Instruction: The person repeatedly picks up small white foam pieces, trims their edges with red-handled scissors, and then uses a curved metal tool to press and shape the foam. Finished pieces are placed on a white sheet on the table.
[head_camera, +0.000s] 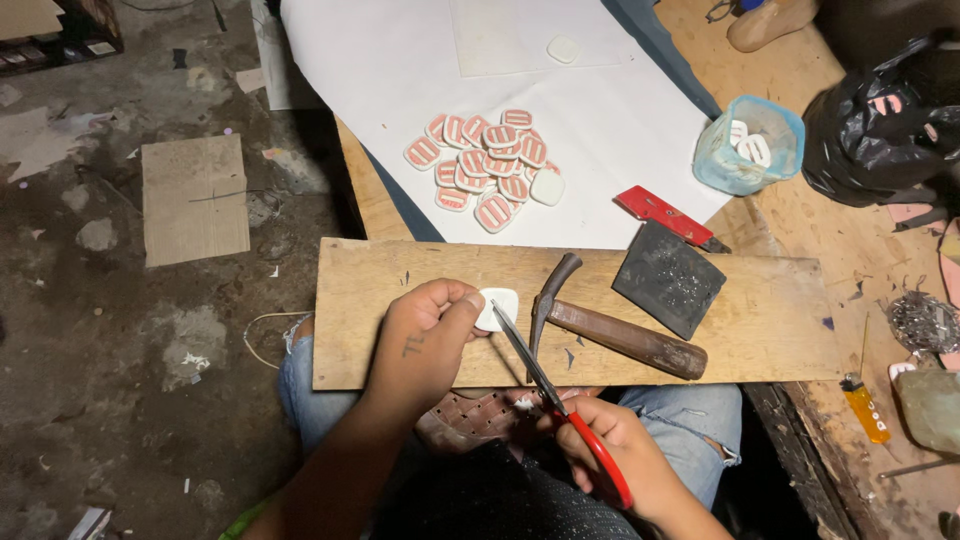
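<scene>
On the pale wooden plank (760, 310) laid across our lap, our left hand (425, 335) is curled closed, pinching a small white rounded-square plastic piece (499, 305) between thumb and fingertips and pressing it flat against the wood. Our right hand (610, 450) is wrapped around the red handles of a pair of scissors with slim metal blades (530, 365); the blades run up and to the left, and their tips meet the lower left edge of the white piece. Just right of the blades lies a hammer with a dark metal head and brown wooden handle (610, 335), its head close to the white piece and its handle slanting down to the right. Beyond it, a dark grey square pad (668, 277) rests on the plank's far edge.

Above the plank, on a large white paper sheet (400, 60), we see a heap of red-and-white rounded-square pieces (485, 170), and one more white piece (562, 48) lies apart near the sheet's top. A red utility knife (662, 214) lies at the sheet's lower right corner. To the right, on the wooden bench, stand a translucent blue plastic tub (750, 145) holding a few white pieces and a crumpled black plastic bag (880, 120); a yellow lighter (864, 408) lies nearer to us.
</scene>
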